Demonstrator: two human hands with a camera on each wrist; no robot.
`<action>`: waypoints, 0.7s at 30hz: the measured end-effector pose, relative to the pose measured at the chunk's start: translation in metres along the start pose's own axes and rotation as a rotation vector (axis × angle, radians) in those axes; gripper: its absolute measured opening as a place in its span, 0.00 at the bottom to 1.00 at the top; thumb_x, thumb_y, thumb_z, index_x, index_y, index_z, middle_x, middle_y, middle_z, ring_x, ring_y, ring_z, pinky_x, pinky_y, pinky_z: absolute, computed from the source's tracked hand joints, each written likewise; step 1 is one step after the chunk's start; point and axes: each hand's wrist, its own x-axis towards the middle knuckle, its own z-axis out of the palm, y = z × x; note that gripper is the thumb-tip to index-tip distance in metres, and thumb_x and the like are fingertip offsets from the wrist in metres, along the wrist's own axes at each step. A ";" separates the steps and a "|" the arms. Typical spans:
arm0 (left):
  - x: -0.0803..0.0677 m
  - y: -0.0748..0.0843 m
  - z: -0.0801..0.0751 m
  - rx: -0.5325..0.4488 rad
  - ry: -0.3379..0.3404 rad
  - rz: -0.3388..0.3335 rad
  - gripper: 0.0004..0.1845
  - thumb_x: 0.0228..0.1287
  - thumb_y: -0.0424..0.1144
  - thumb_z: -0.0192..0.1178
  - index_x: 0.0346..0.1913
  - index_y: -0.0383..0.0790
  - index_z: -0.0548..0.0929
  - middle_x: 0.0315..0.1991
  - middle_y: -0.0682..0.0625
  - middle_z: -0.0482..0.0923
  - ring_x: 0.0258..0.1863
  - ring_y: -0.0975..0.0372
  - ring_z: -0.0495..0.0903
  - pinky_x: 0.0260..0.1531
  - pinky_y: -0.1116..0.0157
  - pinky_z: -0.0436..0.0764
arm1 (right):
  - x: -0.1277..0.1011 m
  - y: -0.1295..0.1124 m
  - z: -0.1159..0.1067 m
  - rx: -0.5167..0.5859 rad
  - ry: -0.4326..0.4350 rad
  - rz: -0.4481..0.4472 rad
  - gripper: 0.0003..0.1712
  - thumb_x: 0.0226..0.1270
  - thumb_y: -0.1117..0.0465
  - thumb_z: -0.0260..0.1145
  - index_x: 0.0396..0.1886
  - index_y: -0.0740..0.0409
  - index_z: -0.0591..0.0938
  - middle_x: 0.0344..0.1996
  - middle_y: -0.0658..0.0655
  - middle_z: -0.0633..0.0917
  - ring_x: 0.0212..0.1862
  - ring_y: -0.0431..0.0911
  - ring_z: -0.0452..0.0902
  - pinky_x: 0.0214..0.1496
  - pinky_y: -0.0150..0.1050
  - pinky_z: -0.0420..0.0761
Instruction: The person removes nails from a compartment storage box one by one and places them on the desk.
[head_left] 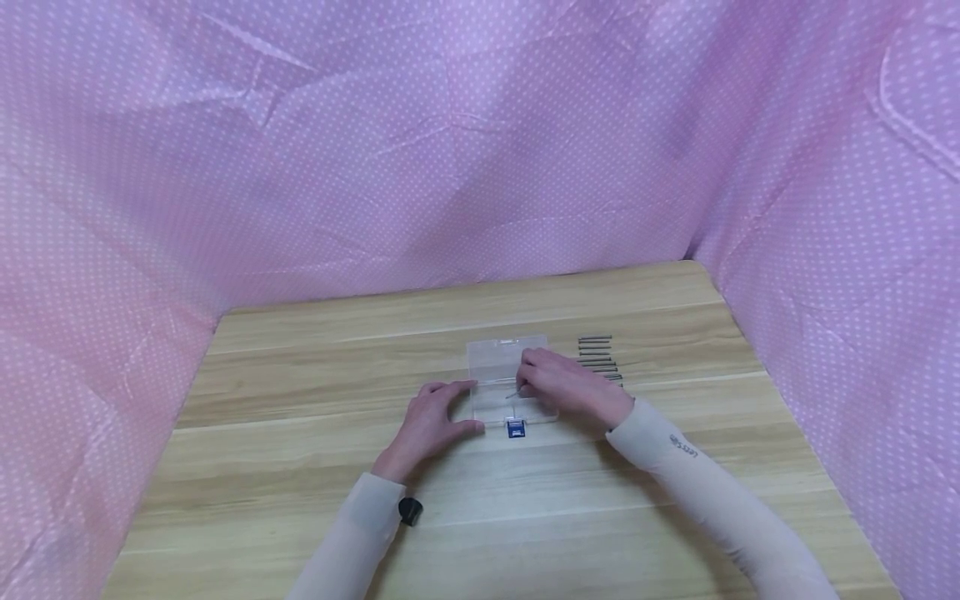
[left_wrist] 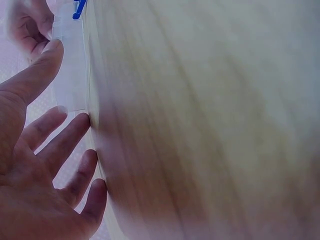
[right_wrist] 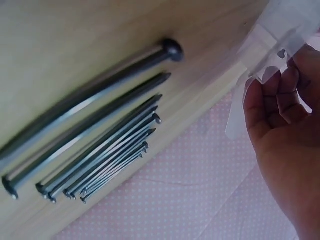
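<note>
A small clear plastic box point(head_left: 495, 408) lies open in the middle of the wooden table point(head_left: 300, 467), its lid point(head_left: 504, 352) folded back and a blue latch point(head_left: 515, 429) at its near edge. My left hand point(head_left: 461, 406) rests against the box's left side, fingers straight and thumb touching its near corner; the left wrist view shows that hand point(left_wrist: 67, 82) on the box point(left_wrist: 72, 75). My right hand point(head_left: 522, 387) hovers over the box and pinches a thin nail point(head_left: 513, 393). A row of grey nails point(head_left: 598, 358) lies just right of the box, seen close in the right wrist view point(right_wrist: 100, 145).
Pink dotted cloth point(head_left: 450, 167) walls the table on the left, back and right. A small black object point(head_left: 410, 510) sits at my left wrist. Bare wood stretches along the near side and the far left.
</note>
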 end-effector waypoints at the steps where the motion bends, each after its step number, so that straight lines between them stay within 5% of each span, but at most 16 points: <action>1: 0.000 0.000 0.000 0.001 0.001 0.001 0.40 0.57 0.56 0.77 0.72 0.53 0.77 0.68 0.47 0.77 0.70 0.47 0.68 0.69 0.42 0.66 | -0.001 0.000 -0.001 0.053 -0.002 0.046 0.10 0.80 0.54 0.55 0.41 0.48 0.82 0.36 0.45 0.77 0.37 0.42 0.72 0.40 0.38 0.77; 4: 0.000 0.000 0.001 0.000 0.004 0.001 0.40 0.56 0.56 0.77 0.72 0.53 0.77 0.68 0.47 0.77 0.70 0.47 0.67 0.69 0.42 0.66 | -0.003 -0.001 -0.003 0.025 -0.003 0.023 0.09 0.80 0.55 0.57 0.42 0.49 0.82 0.36 0.45 0.77 0.37 0.42 0.73 0.41 0.38 0.78; 9: 0.000 0.000 0.002 -0.002 0.003 -0.004 0.40 0.56 0.57 0.77 0.72 0.54 0.77 0.68 0.47 0.77 0.70 0.46 0.67 0.69 0.42 0.66 | -0.007 0.000 -0.007 -0.209 0.056 -0.181 0.03 0.74 0.63 0.67 0.43 0.54 0.85 0.38 0.46 0.76 0.39 0.42 0.72 0.46 0.39 0.79; 21: 0.001 0.000 0.002 0.003 0.006 0.004 0.41 0.56 0.57 0.77 0.72 0.53 0.76 0.68 0.46 0.77 0.71 0.46 0.66 0.70 0.43 0.65 | -0.019 0.001 -0.017 -0.259 0.127 -0.170 0.05 0.77 0.65 0.63 0.47 0.53 0.81 0.44 0.48 0.77 0.43 0.41 0.73 0.50 0.40 0.79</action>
